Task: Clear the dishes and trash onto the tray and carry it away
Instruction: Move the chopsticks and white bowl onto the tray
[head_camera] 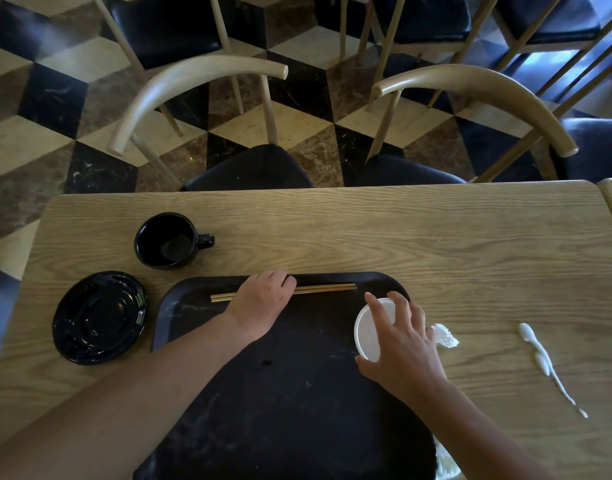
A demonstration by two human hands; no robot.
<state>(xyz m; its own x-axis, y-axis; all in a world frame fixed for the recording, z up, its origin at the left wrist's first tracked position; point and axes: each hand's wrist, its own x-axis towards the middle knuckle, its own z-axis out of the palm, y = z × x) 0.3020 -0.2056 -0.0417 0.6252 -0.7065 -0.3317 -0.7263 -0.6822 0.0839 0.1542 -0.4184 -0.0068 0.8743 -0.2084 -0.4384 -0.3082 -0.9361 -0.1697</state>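
Right now I see a black tray (284, 403) lying on the wooden desk (401, 237), directly below my view. My left hand (263, 303) rests over a pair of wooden chopsticks (325, 289) that lie along the tray's far edge, its fingers curled down on them; I cannot tell whether it actually grips them. My right hand (401, 344) is spread wide over a white round cup (368, 329) at the tray's right edge, fingertips touching its rim, not closed around it. Just right of that hand a crumpled white napkin (445, 336) lies on the desk, and farther right a twisted white wrapper (543, 358). Left of the tray sits a black saucer (98, 317), and beyond it a black mug (166, 240), handle pointing right. Two chairs (249, 168) stand at the far side.
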